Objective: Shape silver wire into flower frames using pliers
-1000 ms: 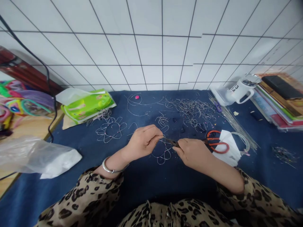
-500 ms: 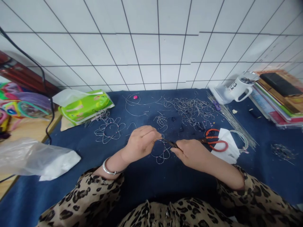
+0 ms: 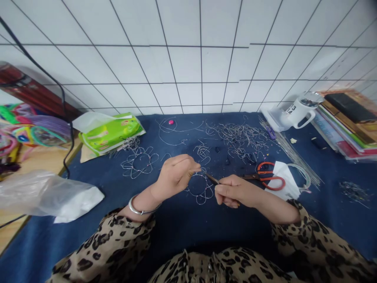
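Observation:
My left hand [image 3: 178, 175], with a silver bracelet at its wrist, is closed in a pinch at a thin piece of wire, mostly hidden by the fingers. My right hand [image 3: 237, 191] is wrapped round dark, pointed pliers [image 3: 212, 179]; their tip points at my left fingertips and their handles are covered by the palm. Below and between both hands lies a flower-shaped wire ring [image 3: 201, 195] with small pink beads. To the left, a second wire flower [image 3: 140, 162] rests flat on the blue cloth [image 3: 188, 236].
Orange-handled scissors [image 3: 266, 177] lie by a white paper piece right of my right hand. Behind are tangled wire bits [image 3: 243, 137] and a bundle of straight wires [image 3: 297, 159]. A white mug [image 3: 300, 112], books [image 3: 347, 122], a green packet [image 3: 112, 133] and a plastic bag [image 3: 44, 192] stand around.
The pliers' tip has drawn back slightly from my left fingertips, and my right hand's lower fingers have loosened a little. The view has shifted slightly.

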`<state>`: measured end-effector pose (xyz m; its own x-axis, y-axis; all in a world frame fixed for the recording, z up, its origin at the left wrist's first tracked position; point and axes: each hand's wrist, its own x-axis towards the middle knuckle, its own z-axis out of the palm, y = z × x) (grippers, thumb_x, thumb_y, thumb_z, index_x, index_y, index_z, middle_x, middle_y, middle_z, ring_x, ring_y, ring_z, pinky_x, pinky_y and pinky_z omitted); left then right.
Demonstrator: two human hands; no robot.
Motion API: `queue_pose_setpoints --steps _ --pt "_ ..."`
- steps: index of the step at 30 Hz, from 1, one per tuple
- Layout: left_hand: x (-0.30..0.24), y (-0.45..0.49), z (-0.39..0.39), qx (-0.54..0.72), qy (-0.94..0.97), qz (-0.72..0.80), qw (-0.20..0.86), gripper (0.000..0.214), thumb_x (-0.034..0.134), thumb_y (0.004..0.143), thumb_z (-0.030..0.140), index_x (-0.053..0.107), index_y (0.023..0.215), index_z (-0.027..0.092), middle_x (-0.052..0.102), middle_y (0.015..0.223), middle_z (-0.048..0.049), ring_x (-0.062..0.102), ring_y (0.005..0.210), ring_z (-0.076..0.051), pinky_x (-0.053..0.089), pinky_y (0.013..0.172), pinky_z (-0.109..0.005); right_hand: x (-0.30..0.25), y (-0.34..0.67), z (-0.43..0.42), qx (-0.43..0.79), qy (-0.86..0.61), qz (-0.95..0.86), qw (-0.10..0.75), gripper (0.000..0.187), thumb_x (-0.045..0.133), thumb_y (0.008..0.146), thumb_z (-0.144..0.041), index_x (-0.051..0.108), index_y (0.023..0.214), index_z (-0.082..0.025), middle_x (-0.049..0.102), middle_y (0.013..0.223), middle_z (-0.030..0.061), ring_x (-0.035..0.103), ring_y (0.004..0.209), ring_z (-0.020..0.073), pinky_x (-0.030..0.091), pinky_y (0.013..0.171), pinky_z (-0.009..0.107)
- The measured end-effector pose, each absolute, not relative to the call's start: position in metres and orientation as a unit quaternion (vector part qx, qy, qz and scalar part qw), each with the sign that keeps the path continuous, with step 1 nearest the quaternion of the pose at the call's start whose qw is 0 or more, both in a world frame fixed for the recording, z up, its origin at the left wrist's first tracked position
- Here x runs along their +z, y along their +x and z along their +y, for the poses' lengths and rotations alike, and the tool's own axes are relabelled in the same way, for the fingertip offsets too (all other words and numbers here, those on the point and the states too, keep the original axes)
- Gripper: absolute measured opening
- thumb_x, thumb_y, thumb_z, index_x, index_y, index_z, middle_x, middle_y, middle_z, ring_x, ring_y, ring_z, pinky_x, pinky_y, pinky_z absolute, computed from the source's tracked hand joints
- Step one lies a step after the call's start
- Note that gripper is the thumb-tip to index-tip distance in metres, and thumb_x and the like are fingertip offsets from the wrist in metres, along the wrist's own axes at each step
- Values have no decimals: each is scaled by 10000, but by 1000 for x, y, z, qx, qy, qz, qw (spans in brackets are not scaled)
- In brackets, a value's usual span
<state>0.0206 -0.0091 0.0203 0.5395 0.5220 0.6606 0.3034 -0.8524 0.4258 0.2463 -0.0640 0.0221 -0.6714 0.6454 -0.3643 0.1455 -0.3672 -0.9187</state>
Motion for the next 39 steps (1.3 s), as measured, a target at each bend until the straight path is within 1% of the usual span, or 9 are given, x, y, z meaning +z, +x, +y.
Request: queue_pose_setpoints --steps 4,11,13,19,23,26,29,33,39 --pt "26 20 -8 394 857 277 184 56 553 837 148 602 827 173 599 695 -9 561 645 -108 460 598 -235 20 248 -63 723 -375 -552 179 386 461 857 -477 559 701 -138 395 473 -69 354 385 44 313 412 190" --pt "33 16 -4 322 785 341 405 116 544 860 244 609 826 153 583 643 3 559 560 -87 458 539 -208 19 248 -60 680 -410 -587 159 406 437 863 -497 557 706 -142 414 469 -64 375 386 47 311 414 183" --pt "33 17 -5 331 783 344 399 126 545 858 242 604 796 150 571 625 7 544 547 -85 445 530 -209 20 248 -60 674 -415 -592 152 409 432 864 -501 553 708 -143 418 482 -61 376 391 46 310 418 181" --pt "29 24 -12 391 821 338 242 110 529 856 196 585 766 167 561 667 5 518 624 -101 430 605 -242 29 249 -61 647 -434 -615 123 417 417 866 -506 566 729 -141 399 481 -64 366 412 52 319 451 188" --pt "27 26 -15 399 834 315 215 82 525 857 169 582 798 165 568 686 -1 525 643 -106 431 622 -253 37 252 -59 576 -435 -686 92 423 404 880 -477 608 724 -140 448 516 -42 416 468 61 326 490 193" --pt "26 25 -12 384 848 297 213 84 527 859 169 577 791 168 572 687 -2 528 643 -106 430 616 -251 38 254 -58 510 -435 -737 81 417 403 887 -451 638 723 -149 550 609 -7 489 558 78 353 553 205" --pt "28 19 -6 387 835 307 243 81 538 856 166 575 784 166 557 673 4 530 625 -97 433 600 -241 37 252 -59 488 -416 -766 51 415 403 887 -451 647 741 -149 592 638 6 520 576 90 358 563 213" --pt "32 8 2 396 793 330 323 71 555 849 184 578 786 162 531 639 19 502 526 -68 414 504 -208 35 249 -62 489 -392 -778 39 413 410 883 -449 648 741 -143 596 634 11 518 564 92 354 549 212" --pt "31 15 -5 393 786 351 322 70 575 832 189 599 773 161 544 618 18 509 523 -69 424 511 -208 33 250 -61 563 -471 -670 110 396 390 891 -458 589 744 -148 499 542 -37 471 456 63 371 512 202"
